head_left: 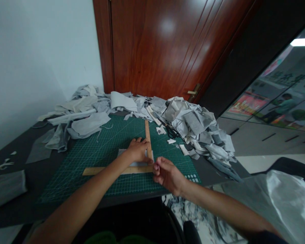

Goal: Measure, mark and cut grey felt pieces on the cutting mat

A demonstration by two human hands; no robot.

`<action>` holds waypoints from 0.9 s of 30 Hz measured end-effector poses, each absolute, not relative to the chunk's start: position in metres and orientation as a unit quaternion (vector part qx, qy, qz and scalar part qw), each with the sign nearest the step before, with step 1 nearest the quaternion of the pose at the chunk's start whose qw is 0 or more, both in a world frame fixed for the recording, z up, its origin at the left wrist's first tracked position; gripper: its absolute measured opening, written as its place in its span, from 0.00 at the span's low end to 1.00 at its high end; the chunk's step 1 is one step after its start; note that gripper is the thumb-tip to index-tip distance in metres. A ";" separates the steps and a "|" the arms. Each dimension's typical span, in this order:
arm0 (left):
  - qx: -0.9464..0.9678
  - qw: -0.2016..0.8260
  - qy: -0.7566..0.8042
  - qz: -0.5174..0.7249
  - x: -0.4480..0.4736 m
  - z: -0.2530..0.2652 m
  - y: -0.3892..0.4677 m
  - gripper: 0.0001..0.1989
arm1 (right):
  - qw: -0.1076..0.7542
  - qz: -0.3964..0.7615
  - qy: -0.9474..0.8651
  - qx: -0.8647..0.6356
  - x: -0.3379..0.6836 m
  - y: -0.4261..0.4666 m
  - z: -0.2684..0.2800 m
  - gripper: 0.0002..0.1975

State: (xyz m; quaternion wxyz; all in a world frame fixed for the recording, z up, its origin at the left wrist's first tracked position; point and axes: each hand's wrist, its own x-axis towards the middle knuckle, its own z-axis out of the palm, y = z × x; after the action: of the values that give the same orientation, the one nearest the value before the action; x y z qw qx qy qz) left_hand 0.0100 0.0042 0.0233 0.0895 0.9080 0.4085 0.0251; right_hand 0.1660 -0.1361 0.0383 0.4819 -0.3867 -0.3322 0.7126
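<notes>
My left hand (pixel 138 149) lies spread over an L-shaped wooden ruler (pixel 118 170) and a small piece of grey cloth (pixel 122 151) beneath it. Its fingertips and thumb touch the upright arm of the ruler. Near the ruler's corner, my right hand (pixel 169 174) is closed in a pinch; whatever its fingers hold is too small to make out. Ruler and cloth both rest on a green cutting mat (pixel 101 184) with grid lines.
Cloth scraps are heaped at the back left (pixel 86 105) and back right (pixel 190 118). Black-handled scissors (pixel 172 131) lie beside the right heap. A folded grey cloth (pixel 7 188) sits at far left. A wooden door (pixel 152 47) stands behind the table.
</notes>
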 end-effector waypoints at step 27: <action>0.911 0.092 0.402 0.022 0.010 0.023 0.004 0.46 | 0.172 0.020 -0.756 -0.631 0.152 -0.155 -0.019 0.20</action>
State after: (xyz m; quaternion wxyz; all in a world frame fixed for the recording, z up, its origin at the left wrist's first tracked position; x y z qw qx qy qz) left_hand 0.0098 0.0043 0.0233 0.0915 0.9107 0.4022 0.0220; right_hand 0.1515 -0.1554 -0.0185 0.1717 -0.6310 -0.7562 0.0198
